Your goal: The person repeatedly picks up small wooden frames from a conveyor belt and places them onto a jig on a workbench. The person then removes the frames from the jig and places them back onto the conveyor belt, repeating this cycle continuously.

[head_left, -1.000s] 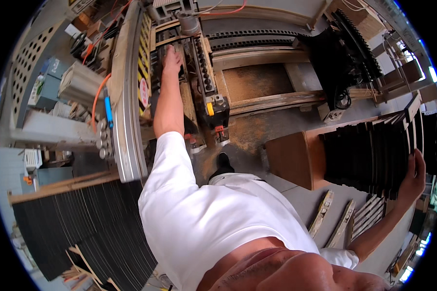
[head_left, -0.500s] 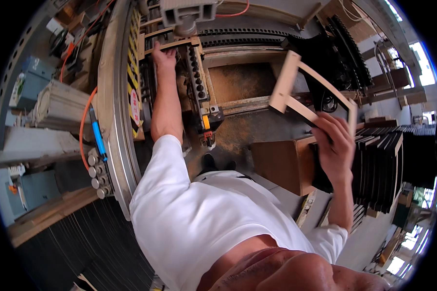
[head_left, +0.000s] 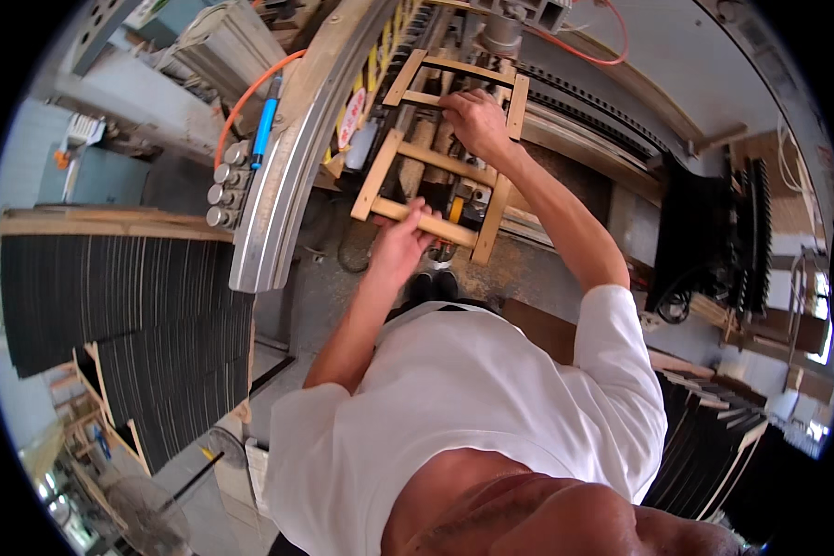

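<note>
Upper middle of the view, my left hand [head_left: 401, 248] is pinching the near wooden frame [head_left: 447, 163] by its lower bar; just above, my right hand [head_left: 477, 120] is touching the far wooden frame [head_left: 468, 69], and whether those fingers are gripping, I can't tell.

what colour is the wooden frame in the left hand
The frame is light tan, in the head view.
</note>
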{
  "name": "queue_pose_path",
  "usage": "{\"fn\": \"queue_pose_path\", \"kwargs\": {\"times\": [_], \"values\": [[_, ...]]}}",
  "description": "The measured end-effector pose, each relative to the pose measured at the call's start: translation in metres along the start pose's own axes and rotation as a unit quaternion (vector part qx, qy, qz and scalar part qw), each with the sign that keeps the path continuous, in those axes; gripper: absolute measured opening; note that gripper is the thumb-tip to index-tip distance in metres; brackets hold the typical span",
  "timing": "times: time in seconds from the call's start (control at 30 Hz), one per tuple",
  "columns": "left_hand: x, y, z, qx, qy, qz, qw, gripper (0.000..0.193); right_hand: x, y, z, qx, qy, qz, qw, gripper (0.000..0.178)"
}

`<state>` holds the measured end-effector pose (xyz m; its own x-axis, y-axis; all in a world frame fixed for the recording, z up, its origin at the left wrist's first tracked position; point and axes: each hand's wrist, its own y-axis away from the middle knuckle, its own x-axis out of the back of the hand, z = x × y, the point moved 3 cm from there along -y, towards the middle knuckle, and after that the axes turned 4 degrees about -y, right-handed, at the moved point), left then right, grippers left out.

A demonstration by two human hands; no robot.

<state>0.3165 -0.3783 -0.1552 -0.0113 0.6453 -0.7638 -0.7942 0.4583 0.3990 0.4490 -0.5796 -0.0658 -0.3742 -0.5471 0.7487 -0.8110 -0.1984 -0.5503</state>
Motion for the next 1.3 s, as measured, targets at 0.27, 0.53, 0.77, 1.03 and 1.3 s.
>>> {"fn": "queue_pose_path", "kwargs": {"times": [0.27, 0.53, 0.77, 1.03, 1.3], "values": [[0.02, 0.112, -0.012, -0.082, -0.037, 0.114, 0.989, 0.03, -0.075, -0.044, 0.052, 0.025, 0.133, -0.057, 0.989, 0.024], [0.06, 0.154, -0.027, -0.099, -0.024, 0.22, 0.97, 0.034, -0.074, -0.098, 0.094, 0.051, 0.231, -0.113, 0.965, 0.018], [0.117, 0.168, -0.041, -0.162, 0.007, 0.291, 0.943, 0.031, -0.095, -0.136, 0.143, 0.067, 0.303, -0.089, 0.947, 0.024], [0.183, 0.174, -0.066, -0.189, 0.045, 0.367, 0.909, 0.026, -0.108, -0.148, 0.16, 0.08, 0.29, -0.106, 0.948, 0.025], [0.2, 0.167, -0.077, -0.148, 0.039, 0.436, 0.887, 0.025, -0.103, -0.147, 0.168, 0.073, 0.282, -0.098, 0.952, 0.022]]}}
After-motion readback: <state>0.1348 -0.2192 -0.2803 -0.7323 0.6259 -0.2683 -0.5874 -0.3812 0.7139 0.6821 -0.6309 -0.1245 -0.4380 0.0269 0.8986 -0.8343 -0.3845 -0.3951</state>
